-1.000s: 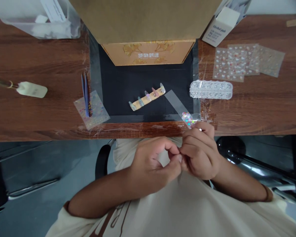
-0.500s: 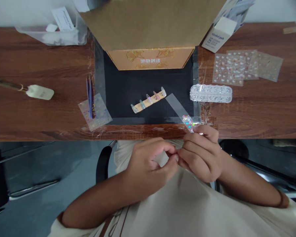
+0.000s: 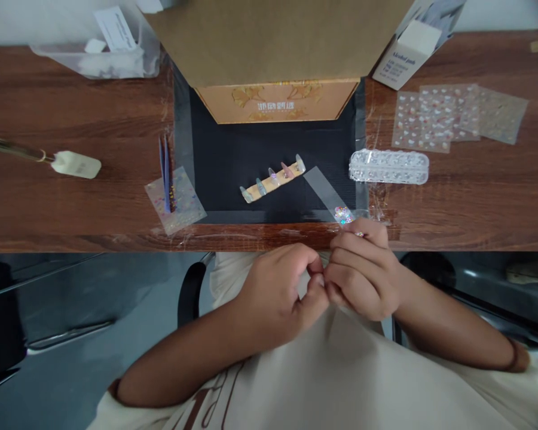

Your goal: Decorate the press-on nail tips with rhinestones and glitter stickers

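Note:
My right hand (image 3: 365, 269) is closed on the lower end of a narrow clear plastic strip (image 3: 320, 184) that reaches over the table edge onto the black mat. Shiny multicoloured flower sequins (image 3: 343, 215) show at its lower end, just above my fingers. My left hand (image 3: 291, 292) is pinched, its thumb and forefinger tips meeting my right fingertips over my lap. Anything between those tips is hidden. Beyond the hands, several decorated false nails (image 3: 273, 175) stand in a row on a tan strip (image 3: 280, 178) on the mat.
An upright cardboard box (image 3: 278, 103) stands at the back of the black mat (image 3: 224, 155). Blue tweezers (image 3: 165, 176) lie on a sticker sheet (image 3: 186, 206) at left, near a pale-ended brush (image 3: 77, 165). At right are a clear compartment case (image 3: 389, 166), sticker sheets (image 3: 424, 119) and an alcohol-pad box (image 3: 403, 57).
My left thumb and forefinger have curled closer together. My right hand has shifted slightly up, covering more of the strip's lower end. The whole view has moved a little.

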A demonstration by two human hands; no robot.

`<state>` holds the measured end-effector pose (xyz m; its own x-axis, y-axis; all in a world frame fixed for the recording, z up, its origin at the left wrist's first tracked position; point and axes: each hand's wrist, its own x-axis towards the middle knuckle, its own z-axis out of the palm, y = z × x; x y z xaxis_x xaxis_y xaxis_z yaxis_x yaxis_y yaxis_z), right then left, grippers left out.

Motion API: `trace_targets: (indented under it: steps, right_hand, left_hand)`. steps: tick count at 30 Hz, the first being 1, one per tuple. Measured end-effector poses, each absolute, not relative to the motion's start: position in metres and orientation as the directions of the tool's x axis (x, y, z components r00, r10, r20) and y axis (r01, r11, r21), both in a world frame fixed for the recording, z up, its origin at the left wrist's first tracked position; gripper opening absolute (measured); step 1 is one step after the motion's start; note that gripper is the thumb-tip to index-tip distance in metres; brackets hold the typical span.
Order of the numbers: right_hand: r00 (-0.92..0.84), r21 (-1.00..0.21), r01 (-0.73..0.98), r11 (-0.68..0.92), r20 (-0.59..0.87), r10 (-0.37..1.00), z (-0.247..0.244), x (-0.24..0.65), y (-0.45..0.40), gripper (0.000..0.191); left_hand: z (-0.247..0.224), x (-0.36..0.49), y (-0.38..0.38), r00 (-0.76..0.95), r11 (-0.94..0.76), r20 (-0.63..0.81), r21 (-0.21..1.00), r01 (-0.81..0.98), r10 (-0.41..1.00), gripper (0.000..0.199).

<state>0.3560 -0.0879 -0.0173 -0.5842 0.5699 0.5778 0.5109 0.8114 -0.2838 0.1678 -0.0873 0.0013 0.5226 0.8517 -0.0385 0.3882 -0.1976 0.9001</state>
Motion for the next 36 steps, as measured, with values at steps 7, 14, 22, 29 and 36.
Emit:
trace_targets:
  steps: [7,14,22,29,36]
  right_hand:
    - [-0.408,-0.728,0.329,0.602,0.465,0.786,-0.022,0.344,-0.093,0.012]
    - [-0.404,-0.949,0.173,0.264,0.176,0.898,-0.010,0.346,-0.096,0.014]
    - [-0.547,-0.983,0.034,-0.180,-0.169,0.820,-0.004,0.355,-0.095,0.012]
    - [-0.567,-0.885,-0.007,-0.465,-0.379,0.731,-0.002,0.349,-0.092,0.009]
    - [-0.557,-0.813,-0.098,-0.573,-0.432,0.709,-0.006,0.346,-0.096,0.007]
  left_hand:
    - [-0.009,0.167,-0.092,0.484,-0.445,0.289,0.861,0.247,0.826,0.009]
    - [-0.007,0.161,-0.089,0.508,-0.510,0.349,0.831,0.221,0.788,0.016]
    - [-0.008,0.156,-0.088,0.561,-0.445,0.296,0.883,0.148,0.774,0.012]
    - [-0.011,0.153,-0.085,0.603,-0.464,0.273,0.867,0.183,0.749,0.010]
    - [-0.019,0.155,-0.086,0.591,-0.420,0.282,0.901,0.107,0.755,0.007]
